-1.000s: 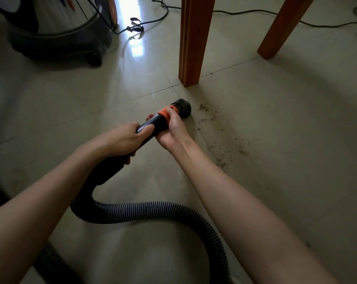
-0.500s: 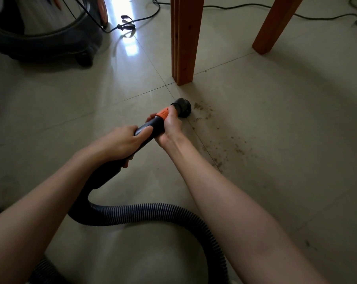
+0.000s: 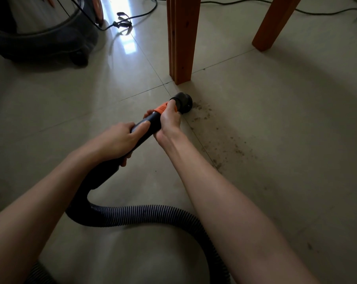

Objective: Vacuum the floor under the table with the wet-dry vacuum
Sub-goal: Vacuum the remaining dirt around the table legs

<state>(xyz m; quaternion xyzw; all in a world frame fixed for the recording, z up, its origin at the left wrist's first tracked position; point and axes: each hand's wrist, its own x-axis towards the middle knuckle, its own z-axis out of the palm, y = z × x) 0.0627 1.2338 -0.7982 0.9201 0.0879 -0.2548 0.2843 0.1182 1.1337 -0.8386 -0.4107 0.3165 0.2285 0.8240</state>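
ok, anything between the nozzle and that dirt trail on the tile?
Nothing visible. The nozzle sits at the near end of the dirt, which trails away over bare floor toward the lower right. The table leg stands just behind the nozzle, off that path. Both hands, left hand and right hand, grip the wand.

Both hands grip wand (image 3: 146, 126); nozzle (image 3: 182, 101) beside dirt (image 3: 220, 140)

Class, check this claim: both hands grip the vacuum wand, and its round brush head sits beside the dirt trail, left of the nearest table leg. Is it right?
Not quite. The head view shows the brush head in front of the table leg, nearer the person, not left of it. Both hands, left and right, do grip the wand beside the dirt.
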